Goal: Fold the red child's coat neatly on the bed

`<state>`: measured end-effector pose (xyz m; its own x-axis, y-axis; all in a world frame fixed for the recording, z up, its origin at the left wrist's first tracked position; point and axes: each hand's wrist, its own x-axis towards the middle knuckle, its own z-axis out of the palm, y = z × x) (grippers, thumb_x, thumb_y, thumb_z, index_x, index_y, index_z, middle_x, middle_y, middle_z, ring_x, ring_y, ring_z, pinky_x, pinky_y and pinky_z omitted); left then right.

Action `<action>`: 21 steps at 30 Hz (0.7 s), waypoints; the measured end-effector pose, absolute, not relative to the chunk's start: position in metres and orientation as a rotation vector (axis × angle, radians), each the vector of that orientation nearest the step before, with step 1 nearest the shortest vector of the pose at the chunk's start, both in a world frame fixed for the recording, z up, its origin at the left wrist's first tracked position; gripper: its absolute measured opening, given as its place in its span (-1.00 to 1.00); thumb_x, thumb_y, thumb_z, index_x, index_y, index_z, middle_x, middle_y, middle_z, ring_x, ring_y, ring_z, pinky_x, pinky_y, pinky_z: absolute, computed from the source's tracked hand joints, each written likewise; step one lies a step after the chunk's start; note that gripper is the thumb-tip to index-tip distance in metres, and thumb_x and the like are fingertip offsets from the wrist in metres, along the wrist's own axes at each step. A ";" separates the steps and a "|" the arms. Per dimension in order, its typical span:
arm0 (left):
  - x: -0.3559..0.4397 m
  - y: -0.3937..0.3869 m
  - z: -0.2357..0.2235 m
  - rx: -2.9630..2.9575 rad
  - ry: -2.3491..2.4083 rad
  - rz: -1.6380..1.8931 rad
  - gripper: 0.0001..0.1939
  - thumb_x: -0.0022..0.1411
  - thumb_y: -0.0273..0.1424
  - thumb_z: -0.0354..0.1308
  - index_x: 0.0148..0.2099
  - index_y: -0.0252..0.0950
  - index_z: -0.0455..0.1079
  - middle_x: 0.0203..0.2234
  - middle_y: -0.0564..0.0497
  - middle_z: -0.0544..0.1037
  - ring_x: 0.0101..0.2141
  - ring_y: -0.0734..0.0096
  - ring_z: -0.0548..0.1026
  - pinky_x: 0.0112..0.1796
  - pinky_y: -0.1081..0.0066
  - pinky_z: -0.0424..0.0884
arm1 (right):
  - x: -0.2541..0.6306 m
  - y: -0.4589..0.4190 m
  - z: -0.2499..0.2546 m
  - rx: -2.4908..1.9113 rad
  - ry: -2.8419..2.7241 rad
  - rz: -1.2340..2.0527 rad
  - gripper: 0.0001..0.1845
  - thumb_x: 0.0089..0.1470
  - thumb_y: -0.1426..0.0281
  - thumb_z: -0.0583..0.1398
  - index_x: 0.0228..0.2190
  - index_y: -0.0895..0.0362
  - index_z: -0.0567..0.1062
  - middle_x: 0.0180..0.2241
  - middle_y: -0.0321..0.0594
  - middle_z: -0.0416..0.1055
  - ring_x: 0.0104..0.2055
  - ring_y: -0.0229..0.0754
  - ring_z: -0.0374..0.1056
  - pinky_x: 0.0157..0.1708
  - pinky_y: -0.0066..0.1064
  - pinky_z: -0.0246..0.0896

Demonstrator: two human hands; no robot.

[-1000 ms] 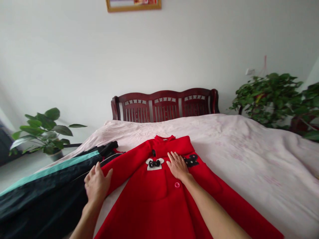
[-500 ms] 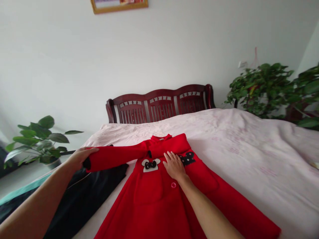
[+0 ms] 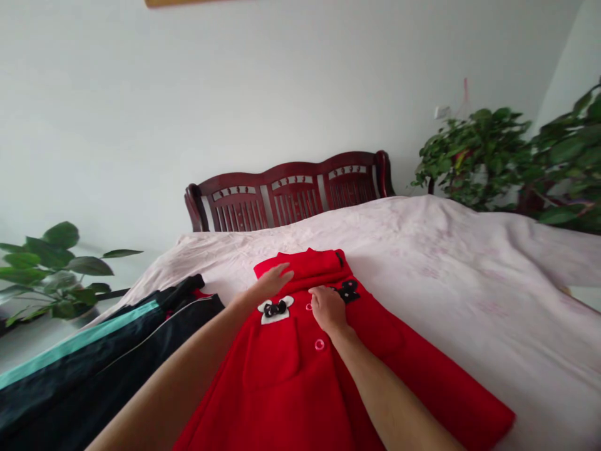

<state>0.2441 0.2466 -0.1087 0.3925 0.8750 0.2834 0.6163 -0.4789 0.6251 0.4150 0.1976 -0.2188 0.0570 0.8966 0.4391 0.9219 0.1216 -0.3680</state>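
Note:
A red coat (image 3: 300,401) lies front up, with pink buttons, a white appliqué with a black bow (image 3: 276,309) and a black dotted patch (image 3: 348,291). Its sleeves are folded across the top, one dark cuff (image 3: 339,258) at the upper right. My left hand (image 3: 272,282) is over the folded sleeve at the collar end, fingers stretched out. On the coat's chest, between the two patches, my right hand (image 3: 328,308) has its fingers curled in against the red cloth beside a button. Its fingertips are partly hidden.
Dark trousers with a teal stripe (image 3: 136,313) lie to the left on the pale bedsheet (image 3: 446,300). Behind the bed stands a carved dark wooden backrest (image 3: 291,194). Leafy plants stand at the left (image 3: 61,269) and right (image 3: 483,150).
My left hand has carried the left sleeve rightward across the coat's top and released the cuff. My right hand's fingers have drawn in from lying flat. The view has shifted slightly.

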 end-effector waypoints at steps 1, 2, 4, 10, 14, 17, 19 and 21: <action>0.236 0.240 -0.131 2.250 1.383 0.748 -0.54 0.26 -0.28 0.11 0.15 -0.38 0.39 0.12 -0.30 0.47 0.18 -0.04 0.37 0.19 -0.03 0.19 | 0.416 0.197 -0.218 -1.768 -1.799 -0.063 -0.60 0.23 0.47 -0.01 -0.06 0.12 0.55 -0.05 -0.10 0.52 0.00 -0.08 0.36 0.09 -0.31 0.13; 0.227 0.232 -0.151 2.263 1.474 0.675 -0.51 0.25 -0.28 0.12 0.18 -0.35 0.37 0.20 -0.32 0.40 0.24 -0.10 0.27 0.22 -0.13 0.09 | 0.416 0.197 -0.218 -1.769 -1.779 -0.075 -0.59 0.23 0.48 -0.02 -0.03 0.12 0.53 -0.01 -0.09 0.50 0.04 -0.07 0.33 0.12 -0.29 0.10; 0.206 0.219 -0.183 2.271 1.623 0.541 -0.48 0.27 -0.24 0.09 0.24 -0.24 0.32 0.30 -0.27 0.26 0.32 -0.12 0.12 0.23 -0.26 -0.03 | 0.416 0.196 -0.218 -1.752 -1.752 -0.131 -0.55 0.24 0.47 -0.02 0.08 0.13 0.46 0.12 -0.06 0.39 0.15 -0.04 0.23 0.19 -0.27 0.02; 0.171 0.190 -0.228 2.350 1.864 0.378 -0.36 0.39 -0.14 -0.13 0.43 -0.18 -0.01 0.40 -0.14 0.07 0.39 0.13 -0.06 0.29 -0.02 -0.03 | 0.410 0.202 -0.228 -1.909 -1.885 -0.093 -0.44 0.30 0.22 -0.03 0.26 0.14 0.28 0.33 -0.02 0.12 0.36 0.09 -0.02 0.32 -0.01 -0.26; 0.166 0.176 -0.229 2.440 1.961 0.224 -0.36 0.41 -0.14 -0.21 0.45 -0.19 -0.05 0.40 -0.12 0.08 0.38 0.10 0.00 0.27 -0.01 0.05 | 0.412 0.206 -0.229 -1.985 -1.959 0.006 -0.38 0.34 0.17 -0.11 0.31 0.15 0.18 0.38 -0.04 0.01 0.40 0.07 -0.10 0.33 -0.01 -0.31; 0.159 0.160 -0.226 2.456 1.983 0.178 -0.39 0.41 -0.14 -0.20 0.44 -0.14 -0.02 0.41 -0.10 0.06 0.38 0.10 0.01 0.26 -0.03 0.08 | 0.415 0.202 -0.225 -2.008 -2.000 0.055 -0.35 0.34 0.14 -0.12 0.34 0.16 0.11 0.40 -0.05 -0.07 0.43 0.05 -0.16 0.34 -0.03 -0.32; 0.153 0.147 -0.225 2.464 2.001 0.164 -0.39 0.41 -0.15 -0.19 0.44 -0.10 -0.01 0.41 -0.10 0.06 0.38 0.09 0.02 0.25 -0.02 0.10 | 0.417 0.195 -0.223 -2.026 -2.011 0.069 -0.32 0.34 0.12 -0.11 0.35 0.19 0.08 0.41 -0.01 -0.09 0.43 0.05 -0.17 0.34 -0.06 -0.29; 0.145 0.133 -0.225 2.470 2.014 0.155 -0.39 0.40 -0.15 -0.18 0.44 -0.11 -0.02 0.40 -0.12 0.06 0.37 0.08 0.03 0.24 0.00 0.11 | 0.419 0.184 -0.222 -2.051 -2.020 0.084 -0.29 0.33 0.10 -0.10 0.36 0.20 0.06 0.41 0.02 -0.11 0.43 0.05 -0.18 0.34 -0.06 -0.27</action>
